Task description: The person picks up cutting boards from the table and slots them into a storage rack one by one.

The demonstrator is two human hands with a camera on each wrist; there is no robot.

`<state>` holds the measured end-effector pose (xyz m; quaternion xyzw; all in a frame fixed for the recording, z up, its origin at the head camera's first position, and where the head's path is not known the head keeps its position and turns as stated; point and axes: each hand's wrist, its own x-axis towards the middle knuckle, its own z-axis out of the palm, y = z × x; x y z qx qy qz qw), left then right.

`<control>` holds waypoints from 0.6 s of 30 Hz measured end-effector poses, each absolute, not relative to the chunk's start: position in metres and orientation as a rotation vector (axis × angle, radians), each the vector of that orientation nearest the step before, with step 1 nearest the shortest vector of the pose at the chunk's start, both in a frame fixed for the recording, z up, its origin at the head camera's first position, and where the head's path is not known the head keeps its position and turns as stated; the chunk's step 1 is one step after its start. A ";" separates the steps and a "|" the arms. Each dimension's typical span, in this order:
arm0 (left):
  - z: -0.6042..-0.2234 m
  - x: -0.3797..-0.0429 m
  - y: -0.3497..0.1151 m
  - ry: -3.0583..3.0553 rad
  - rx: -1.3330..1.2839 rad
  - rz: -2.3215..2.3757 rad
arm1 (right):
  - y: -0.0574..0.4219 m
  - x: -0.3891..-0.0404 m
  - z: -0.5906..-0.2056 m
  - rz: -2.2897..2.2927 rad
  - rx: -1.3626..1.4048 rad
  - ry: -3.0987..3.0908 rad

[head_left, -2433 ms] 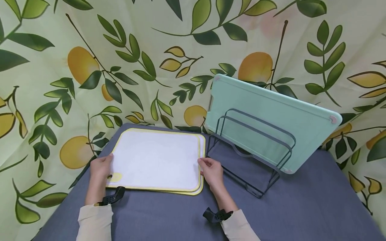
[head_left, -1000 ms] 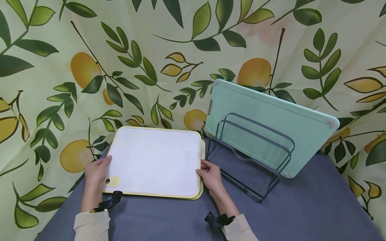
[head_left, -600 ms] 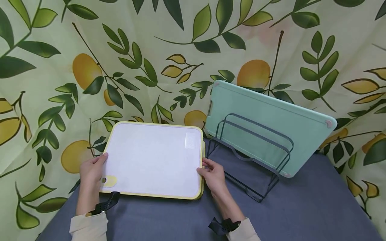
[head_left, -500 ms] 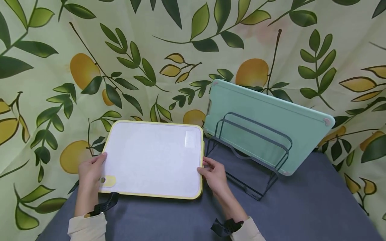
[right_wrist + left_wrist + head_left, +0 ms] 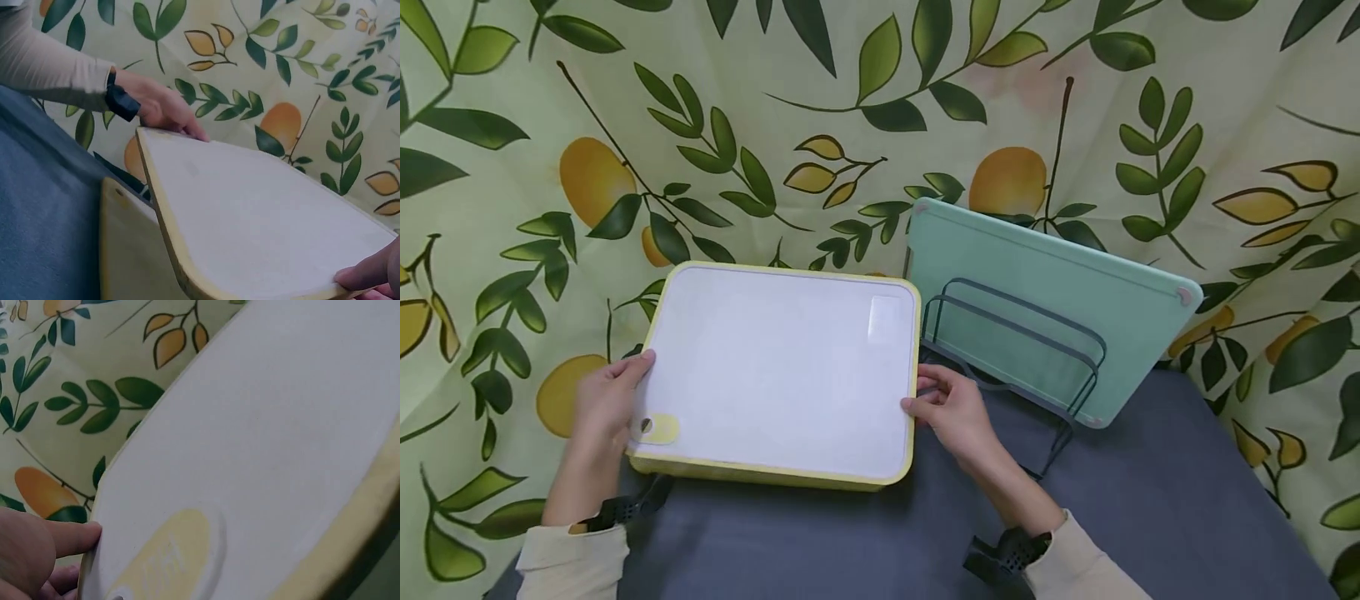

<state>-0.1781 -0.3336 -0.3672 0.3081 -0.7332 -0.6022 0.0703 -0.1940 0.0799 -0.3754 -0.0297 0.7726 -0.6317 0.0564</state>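
Note:
Both hands hold a white cutting board (image 5: 775,375) with a yellow rim, one at each short side. My left hand (image 5: 604,398) pinches its left edge just above the yellow corner patch with a hole, thumb on the top face. Opposite it, my right hand (image 5: 958,412) pinches the right edge between thumb and fingers. The right wrist view shows the board raised above a second yellow-rimmed board (image 5: 128,244), which lies on the cloth with a gap between them. From the head view, the upper board hides most of the lower one.
To the right stands a dark wire rack (image 5: 992,386), its left end partly behind the held board and right hand. A large mint-green cutting board (image 5: 1037,258) leans upright in its back part. A patterned curtain (image 5: 820,75) hangs behind the grey-blue tablecloth (image 5: 1187,492).
The upper white board was lying on the lower one; both hands have lifted it up off the stack. It now appears larger and higher in the head view. The rack holds its place.

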 end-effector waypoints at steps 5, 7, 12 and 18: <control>-0.346 -0.185 -0.323 -2.176 0.847 -1.866 | 0.096 -0.195 -0.354 -1.899 -0.139 2.374; -0.340 -0.190 -0.317 -2.160 0.804 -1.893 | 0.103 -0.196 -0.346 -1.896 -0.142 2.390; -0.326 -0.204 -0.297 -2.145 0.688 -1.920 | 0.124 -0.200 -0.325 -1.872 -0.167 2.462; -0.311 -0.225 -0.271 -2.278 0.562 -1.813 | 0.151 -0.203 -0.305 -1.836 -0.194 2.589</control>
